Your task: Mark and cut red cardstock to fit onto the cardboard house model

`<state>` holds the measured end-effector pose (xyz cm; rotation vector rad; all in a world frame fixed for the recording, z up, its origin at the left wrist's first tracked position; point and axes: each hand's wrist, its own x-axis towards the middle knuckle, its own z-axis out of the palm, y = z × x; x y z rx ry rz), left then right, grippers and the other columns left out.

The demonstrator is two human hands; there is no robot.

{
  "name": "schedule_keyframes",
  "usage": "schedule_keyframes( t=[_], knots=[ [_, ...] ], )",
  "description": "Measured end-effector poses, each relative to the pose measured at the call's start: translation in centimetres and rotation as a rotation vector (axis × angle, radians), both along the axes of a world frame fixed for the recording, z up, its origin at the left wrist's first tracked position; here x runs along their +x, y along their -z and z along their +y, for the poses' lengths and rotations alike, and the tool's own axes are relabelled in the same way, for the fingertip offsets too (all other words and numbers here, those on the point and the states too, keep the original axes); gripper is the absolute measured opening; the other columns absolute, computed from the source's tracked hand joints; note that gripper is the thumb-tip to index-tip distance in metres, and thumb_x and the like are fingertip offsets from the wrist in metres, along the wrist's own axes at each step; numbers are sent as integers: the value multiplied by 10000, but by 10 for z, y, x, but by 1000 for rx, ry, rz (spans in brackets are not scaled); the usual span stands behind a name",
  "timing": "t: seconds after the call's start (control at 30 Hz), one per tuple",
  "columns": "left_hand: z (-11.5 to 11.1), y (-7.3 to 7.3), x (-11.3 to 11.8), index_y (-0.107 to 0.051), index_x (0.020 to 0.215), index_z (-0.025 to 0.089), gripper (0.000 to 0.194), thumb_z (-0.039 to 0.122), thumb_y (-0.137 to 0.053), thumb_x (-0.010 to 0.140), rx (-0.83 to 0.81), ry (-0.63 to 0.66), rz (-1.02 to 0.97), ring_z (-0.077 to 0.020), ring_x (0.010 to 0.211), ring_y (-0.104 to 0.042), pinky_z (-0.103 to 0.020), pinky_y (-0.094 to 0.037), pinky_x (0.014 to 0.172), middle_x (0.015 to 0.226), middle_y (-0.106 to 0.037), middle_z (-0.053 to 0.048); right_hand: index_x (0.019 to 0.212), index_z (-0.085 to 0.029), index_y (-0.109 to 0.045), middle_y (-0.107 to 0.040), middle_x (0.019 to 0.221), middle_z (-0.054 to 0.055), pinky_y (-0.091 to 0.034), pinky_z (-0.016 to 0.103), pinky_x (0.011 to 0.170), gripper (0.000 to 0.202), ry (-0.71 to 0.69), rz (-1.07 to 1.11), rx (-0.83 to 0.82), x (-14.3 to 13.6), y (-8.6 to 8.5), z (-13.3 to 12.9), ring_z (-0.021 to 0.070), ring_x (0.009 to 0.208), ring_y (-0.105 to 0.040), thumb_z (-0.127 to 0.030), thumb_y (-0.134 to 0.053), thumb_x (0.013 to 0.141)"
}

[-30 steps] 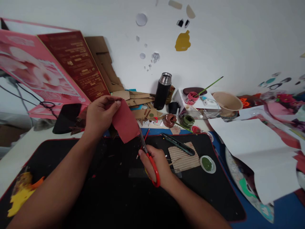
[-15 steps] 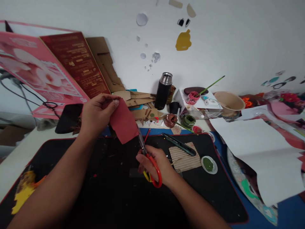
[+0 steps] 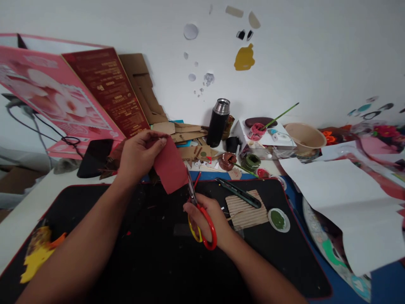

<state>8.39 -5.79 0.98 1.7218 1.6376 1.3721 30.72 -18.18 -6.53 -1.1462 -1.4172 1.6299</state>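
Observation:
My left hand (image 3: 141, 154) pinches the upper left corner of a piece of red paper (image 3: 172, 166), held up above the black mat (image 3: 148, 257). The paper's lower left edge looks uneven. My right hand (image 3: 210, 217) is closed round the handles of a pair of scissors (image 3: 211, 236), one loop red and the other yellow. Their blades point up and away from me and meet the paper's right edge. How much paper lies between the blades I cannot make out. A red pencil-like stick (image 3: 198, 179) lies just behind the blades.
A dark green utility knife (image 3: 238, 193) rests on corrugated cardboard (image 3: 247, 209) beside a dish of green paint (image 3: 279, 220). Behind stand a black flask (image 3: 218, 122), paint jars (image 3: 228, 161) and a pink bag (image 3: 63, 93). White paper (image 3: 344, 198) covers the right side. Yellow scraps (image 3: 36, 261) lie left.
The whole view has shifted slightly. Both hands, the red paper and the scissors sit a little further right in the picture, and the scissor handles appear somewhat wider apart.

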Motion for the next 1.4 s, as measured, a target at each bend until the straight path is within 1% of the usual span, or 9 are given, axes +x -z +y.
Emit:
schedule_keyframes(
  t=[0.1, 0.2, 0.43, 0.7, 0.9, 1.03, 1.13, 1.2, 1.4],
  knots=[
    [2, 4, -1, -814, 1004, 241, 192, 365, -726, 888, -4, 3, -1, -211, 890, -733, -326, -598, 801, 986, -817, -54, 860, -220, -595, -542, 535, -67, -391, 208, 444, 487, 30, -10, -18, 0, 2, 0, 113, 442, -520, -684, -645, 1000],
    [3, 7, -1, -816, 1010, 242, 194, 365, -722, 892, 0, 7, -8, -209, 902, -740, -315, -591, 795, 996, -820, -55, 827, -222, -583, -534, 548, -61, -372, 212, 454, 491, 56, -46, 22, -1, 1, -1, 110, 460, -501, -676, -633, 1008],
    [6, 13, 1, -809, 1027, 247, 220, 394, -711, 897, -6, 12, -2, -242, 962, -751, -365, -598, 867, 1030, -832, -57, 805, -225, -572, -489, 530, -62, -333, 219, 448, 455, 71, -118, 31, -2, -4, 0, 117, 457, -470, -623, -613, 1022],
    [6, 14, 0, -807, 1018, 236, 215, 383, -698, 905, -8, 2, 39, -222, 928, -745, -310, -583, 813, 998, -820, -42, 803, -234, -550, -484, 525, -62, -309, 219, 451, 428, 75, -125, 19, -4, 5, -2, 116, 448, -463, -583, -589, 1048],
    [4, 11, 3, -810, 1000, 240, 188, 346, -702, 890, -16, 6, 62, -224, 921, -745, -322, -594, 849, 988, -817, -48, 755, -223, -553, -468, 555, -53, -287, 226, 468, 449, 107, -148, 58, -6, 7, -2, 114, 496, -430, -581, -630, 1015],
    [3, 9, 3, -811, 987, 256, 181, 363, -711, 881, -17, 29, 53, -243, 914, -745, -353, -608, 832, 985, -823, -51, 811, -220, -595, -469, 537, -66, -297, 225, 458, 431, 97, -72, 7, -7, 10, -1, 111, 467, -434, -595, -620, 1023],
    [3, 9, 1, -802, 984, 263, 173, 375, -724, 877, -7, 23, -22, -246, 916, -743, -353, -613, 791, 1007, -824, -64, 827, -231, -571, -471, 508, -83, -325, 213, 429, 433, 84, 23, -54, -7, 12, -1, 104, 414, -448, -616, -632, 1015],
    [4, 10, -1, -799, 981, 263, 182, 393, -734, 871, -18, 13, -70, -242, 906, -741, -344, -611, 761, 1011, -825, -67, 839, -233, -565, -472, 501, -92, -339, 205, 412, 449, 88, 73, -62, -7, 12, -1, 99, 389, -448, -643, -654, 997],
    [7, 13, -2, -808, 1022, 238, 246, 415, -744, 863, -61, 47, -127, -240, 958, -743, -346, -597, 821, 1045, -829, -70, 855, -224, -578, -492, 498, -90, -349, 184, 366, 520, 181, 211, -91, -4, 3, 4, 87, 363, -437, -722, -704, 934]
  ],
)
